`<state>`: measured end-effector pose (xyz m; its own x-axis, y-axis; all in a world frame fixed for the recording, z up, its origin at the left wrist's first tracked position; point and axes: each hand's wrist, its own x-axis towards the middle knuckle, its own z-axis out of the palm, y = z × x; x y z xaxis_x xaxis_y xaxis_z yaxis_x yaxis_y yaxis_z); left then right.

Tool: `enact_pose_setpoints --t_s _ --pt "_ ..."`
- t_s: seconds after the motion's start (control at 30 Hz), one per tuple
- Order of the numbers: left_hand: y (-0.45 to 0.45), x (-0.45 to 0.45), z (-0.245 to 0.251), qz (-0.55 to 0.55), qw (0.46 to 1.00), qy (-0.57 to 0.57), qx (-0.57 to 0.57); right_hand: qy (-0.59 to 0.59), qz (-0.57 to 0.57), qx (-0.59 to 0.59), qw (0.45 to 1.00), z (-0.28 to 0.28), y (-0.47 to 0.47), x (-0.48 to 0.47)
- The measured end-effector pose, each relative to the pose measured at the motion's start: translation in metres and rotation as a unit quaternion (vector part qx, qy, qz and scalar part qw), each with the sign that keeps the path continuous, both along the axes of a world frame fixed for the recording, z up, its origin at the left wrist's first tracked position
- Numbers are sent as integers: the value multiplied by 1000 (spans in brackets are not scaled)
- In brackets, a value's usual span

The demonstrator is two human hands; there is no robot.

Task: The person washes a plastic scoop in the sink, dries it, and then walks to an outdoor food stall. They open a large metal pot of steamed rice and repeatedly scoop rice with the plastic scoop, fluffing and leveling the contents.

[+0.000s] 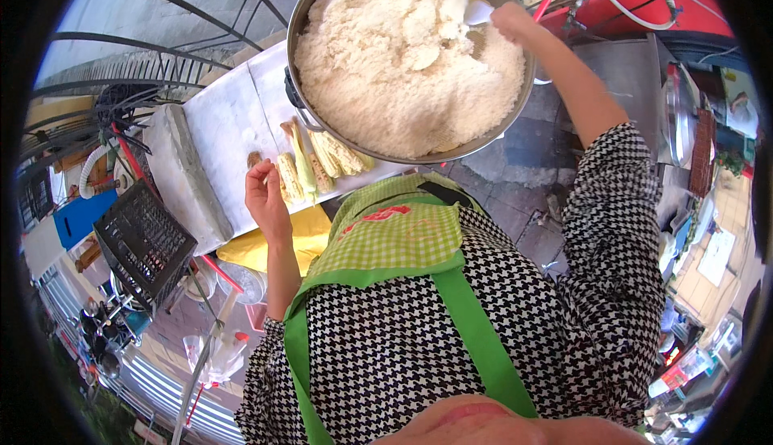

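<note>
A wide metal pot (292, 52) holds a large heap of white, crumbly food (386, 64) that looks like cooked rice. At the pot's upper right, my right hand (513, 21) grips a white utensil (478, 13), its end against the heap. My left hand (264, 188) is raised beside the corn, fingers curled, and whether anything is between them cannot be told. Several ears of corn (290, 176) lie on the pale tabletop (232, 116) just below the pot, one with a green husk (304, 167). A looped handle shows on the pot's left side.
A black plastic crate (145, 239) stands at the left, past the table's stone-like edge (187, 185). Yellow material (256, 251) lies near my left forearm. Black metal bars (181, 4) cross the upper left. A metal counter (622, 82) is at the right.
</note>
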<state>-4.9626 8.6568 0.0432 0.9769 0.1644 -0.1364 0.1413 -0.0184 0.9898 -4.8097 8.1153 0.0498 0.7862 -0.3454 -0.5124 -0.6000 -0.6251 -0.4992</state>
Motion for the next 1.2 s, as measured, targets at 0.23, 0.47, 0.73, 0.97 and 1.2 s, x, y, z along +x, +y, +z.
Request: enact_pose_setpoints --t_s 0.23,0.47,0.73,0.97,1.2 --pt "21 -11 2 53 997 32 44 5 326 -430 842 119 35 -72" --pt "22 -13 1 47 998 6 36 23 499 -405 766 83 79 -153" --pt "18 -2 1 34 999 5 10 -180 420 -442 772 32 38 -94" --pt "13 -6 6 9 1000 -7 20 -205 339 -443 804 54 37 -58" --pt "22 -22 6 41 997 23 63 33 496 -395 773 74 33 -117"
